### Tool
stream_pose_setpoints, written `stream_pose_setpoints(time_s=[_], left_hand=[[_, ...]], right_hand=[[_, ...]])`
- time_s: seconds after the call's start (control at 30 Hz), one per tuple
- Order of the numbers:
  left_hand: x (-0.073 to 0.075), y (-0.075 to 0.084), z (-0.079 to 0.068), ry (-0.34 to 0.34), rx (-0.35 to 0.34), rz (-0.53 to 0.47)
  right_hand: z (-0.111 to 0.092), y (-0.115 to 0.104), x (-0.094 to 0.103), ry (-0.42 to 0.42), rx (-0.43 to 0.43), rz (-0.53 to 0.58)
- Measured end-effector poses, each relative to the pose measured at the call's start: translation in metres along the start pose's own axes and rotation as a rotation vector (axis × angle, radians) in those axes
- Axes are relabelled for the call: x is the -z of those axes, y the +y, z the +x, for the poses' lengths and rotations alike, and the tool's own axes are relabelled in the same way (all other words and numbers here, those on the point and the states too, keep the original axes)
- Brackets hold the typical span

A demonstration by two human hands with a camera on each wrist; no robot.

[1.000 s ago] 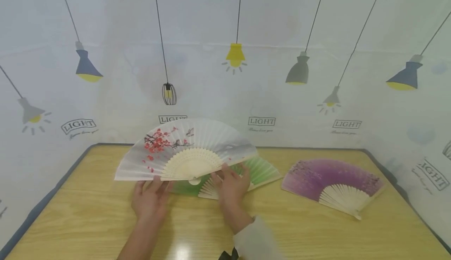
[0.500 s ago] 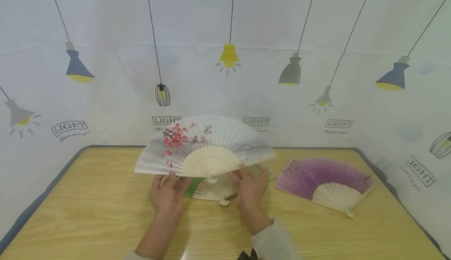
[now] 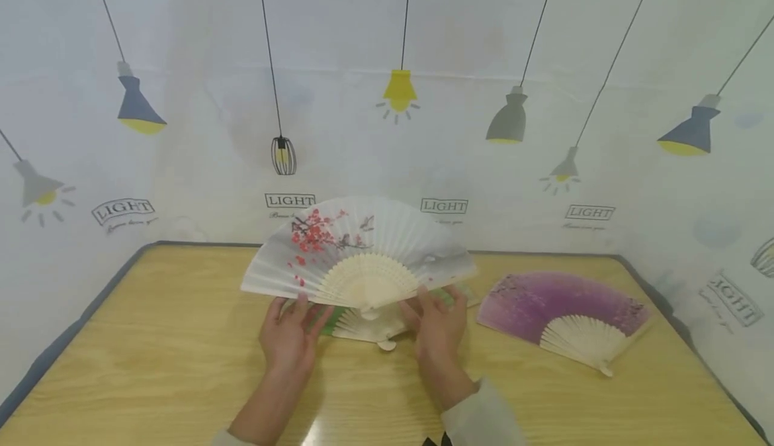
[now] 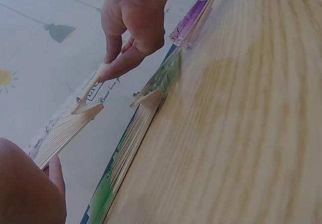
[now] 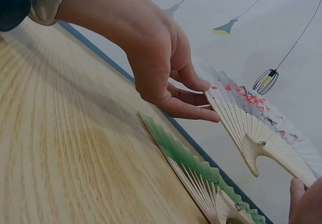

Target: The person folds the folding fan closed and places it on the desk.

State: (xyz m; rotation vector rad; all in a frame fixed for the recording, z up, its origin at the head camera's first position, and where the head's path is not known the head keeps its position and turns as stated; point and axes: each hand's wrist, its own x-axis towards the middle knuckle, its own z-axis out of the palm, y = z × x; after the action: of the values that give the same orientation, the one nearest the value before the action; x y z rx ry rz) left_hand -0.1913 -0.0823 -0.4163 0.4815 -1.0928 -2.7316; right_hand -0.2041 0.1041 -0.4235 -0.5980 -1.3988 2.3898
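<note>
A spread folding fan [image 3: 405, 234], white with red blossoms and small birds, is held raised above the table in the head view. My left hand [image 3: 287, 338] pinches its left edge, thumb in front. At the other end, my right hand [image 3: 441, 328] pinches the right edge stick; the right wrist view shows thumb and fingers gripping it. Beneath lies a spread green folding fan [image 3: 369, 325], partly covered by the white fan and right hand. The right wrist view shows the green fan [image 5: 178, 151] on the table, apart from the white fan.
An open purple folding fan [image 3: 544, 305] lies on the wooden table [image 3: 151, 365], right of my right hand. Behind stands a pale backdrop [image 3: 338, 43] printed with hanging lamps. The table's dark edge [image 3: 199, 242] runs along its foot.
Both hands have carried the white fan to the right, over the green fan, whose pivot end now shows. The view shifted slightly. The purple fan stayed put.
</note>
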Motion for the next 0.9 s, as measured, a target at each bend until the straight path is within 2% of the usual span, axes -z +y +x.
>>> stream_pose_setpoints(time_s=[0.17, 0.47, 0.67, 0.9], left_hand=[[0.0028, 0.0030, 0.0032, 0.015, 0.006, 0.012], [0.0008, 0.0044, 0.0033, -0.022, 0.022, 0.036], [0.0004, 0.0094, 0.0037, -0.023, -0.002, 0.047], [0.0009, 0.0072, 0.0039, -0.044, 0.019, 0.052]], right_hand=[[-0.0034, -0.0010, -0.0015, -0.020, -0.007, 0.020], [-0.0031, -0.0064, 0.0010, -0.051, 0.012, 0.002], [-0.0060, -0.0062, -0.0022, -0.051, 0.004, 0.015], [-0.0072, -0.0082, 0.0000, -0.038, 0.026, -0.002]])
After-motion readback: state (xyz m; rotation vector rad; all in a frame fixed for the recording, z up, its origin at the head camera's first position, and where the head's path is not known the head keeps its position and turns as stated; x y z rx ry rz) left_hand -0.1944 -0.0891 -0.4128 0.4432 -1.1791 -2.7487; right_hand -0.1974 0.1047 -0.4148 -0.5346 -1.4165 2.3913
